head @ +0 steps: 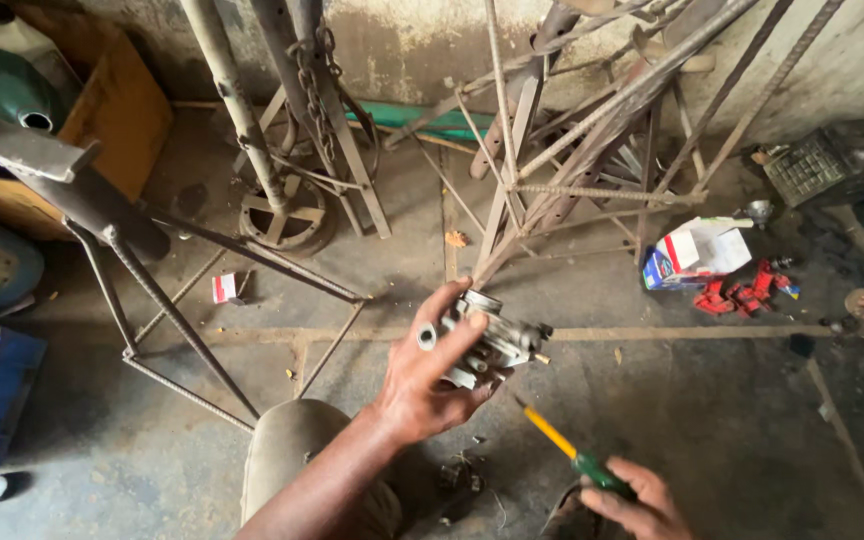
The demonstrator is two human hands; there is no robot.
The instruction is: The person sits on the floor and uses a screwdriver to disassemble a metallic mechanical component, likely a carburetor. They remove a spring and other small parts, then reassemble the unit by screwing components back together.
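Screwdriver [564, 446] lies to the near right of the metal engine part [487, 340], its yellow shaft slanting up and left, tip just short of the part. Left hand [430, 385] is closed around the part, raised above the floor [732, 420]. Right hand [637, 500] grips the green handle.

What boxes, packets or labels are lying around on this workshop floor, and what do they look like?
Torn cardboard box: on the floor at right, beside the red parts; white with blue and red print, flaps open.
Small packet: on the floor at left, beside the metal stand; boxy, white and red.
No screens or signs show.
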